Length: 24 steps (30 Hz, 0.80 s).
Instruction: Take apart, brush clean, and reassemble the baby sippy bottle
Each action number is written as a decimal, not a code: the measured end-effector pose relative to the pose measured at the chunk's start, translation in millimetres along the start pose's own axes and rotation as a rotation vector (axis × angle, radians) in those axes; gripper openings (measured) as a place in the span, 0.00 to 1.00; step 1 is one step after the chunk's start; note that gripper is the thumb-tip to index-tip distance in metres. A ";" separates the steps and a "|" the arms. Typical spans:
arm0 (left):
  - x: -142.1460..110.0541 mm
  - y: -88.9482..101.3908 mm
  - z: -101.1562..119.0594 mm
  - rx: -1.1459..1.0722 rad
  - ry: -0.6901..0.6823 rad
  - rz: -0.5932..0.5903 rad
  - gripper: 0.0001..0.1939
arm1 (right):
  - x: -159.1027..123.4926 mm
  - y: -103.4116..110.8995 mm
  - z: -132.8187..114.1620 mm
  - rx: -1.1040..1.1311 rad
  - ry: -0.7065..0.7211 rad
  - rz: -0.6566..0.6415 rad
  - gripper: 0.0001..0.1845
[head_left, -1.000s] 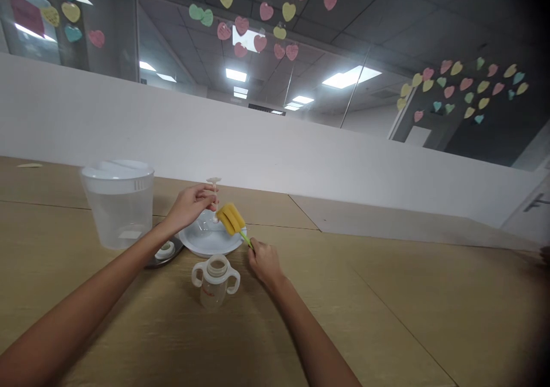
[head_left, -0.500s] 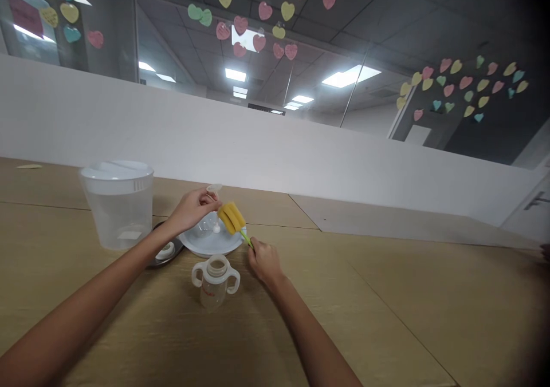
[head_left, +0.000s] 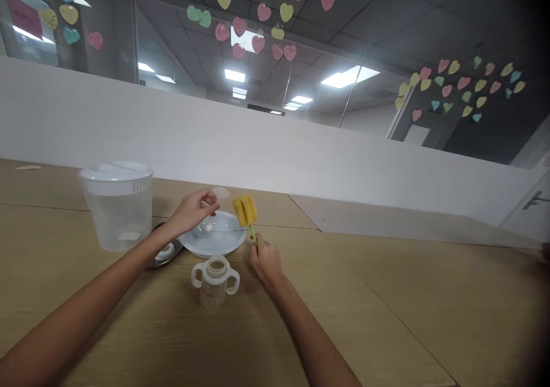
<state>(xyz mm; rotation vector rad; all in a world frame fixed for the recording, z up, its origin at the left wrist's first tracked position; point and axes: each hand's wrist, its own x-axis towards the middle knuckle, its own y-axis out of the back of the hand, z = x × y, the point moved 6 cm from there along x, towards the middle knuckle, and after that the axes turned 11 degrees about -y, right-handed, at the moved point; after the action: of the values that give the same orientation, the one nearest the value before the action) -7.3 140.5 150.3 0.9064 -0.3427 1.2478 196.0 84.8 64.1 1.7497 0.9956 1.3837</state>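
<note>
My left hand [head_left: 195, 210] pinches the translucent straw piece [head_left: 220, 193], round end uppermost, over the white basin [head_left: 232, 241]. My right hand [head_left: 265, 259] grips the sponge brush [head_left: 245, 210] by its green handle, yellow head upward, apart from that piece. The two-handled bottle [head_left: 213, 288] stands open on the counter [head_left: 365, 324].
</note>
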 end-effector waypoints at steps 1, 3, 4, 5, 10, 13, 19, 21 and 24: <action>-0.4 -0.7 2.0 0.042 -0.017 -0.019 0.12 | 0.3 1.8 1.2 0.027 -0.006 0.039 0.18; -1.5 -3.1 6.9 0.117 -0.044 -0.068 0.10 | 1.3 4.8 2.5 0.050 -0.016 0.084 0.20; -2.1 -4.5 9.3 0.145 -0.053 -0.092 0.10 | 2.1 4.7 2.5 0.035 -0.020 0.071 0.20; -2.6 -5.7 11.4 0.166 -0.060 -0.112 0.09 | 3.1 3.6 2.3 0.004 -0.026 0.036 0.20; -3.1 -7.7 14.3 0.164 -0.066 -0.157 0.09 | 5.5 -1.6 4.1 -0.111 -0.078 -0.114 0.18; -2.7 -6.9 14.6 0.061 -0.043 -0.167 0.11 | 6.1 -1.0 6.3 -0.090 -0.102 -0.088 0.17; -8.6 -11.8 40.5 -0.176 0.022 -0.280 0.12 | 5.6 -3.0 5.7 -0.088 -0.103 -0.105 0.15; -13.4 -16.1 54.3 -0.238 0.027 -0.355 0.12 | 5.2 -2.4 4.9 -0.085 -0.102 -0.112 0.15; -22.7 -24.5 68.7 -0.283 0.047 -0.507 0.11 | 4.8 -1.2 4.1 -0.084 -0.106 -0.127 0.15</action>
<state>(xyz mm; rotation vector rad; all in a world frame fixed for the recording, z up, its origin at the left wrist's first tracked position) 24.3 73.2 167.8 0.6634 -0.2250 0.7294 200.5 89.4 64.5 1.6516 0.9594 1.2229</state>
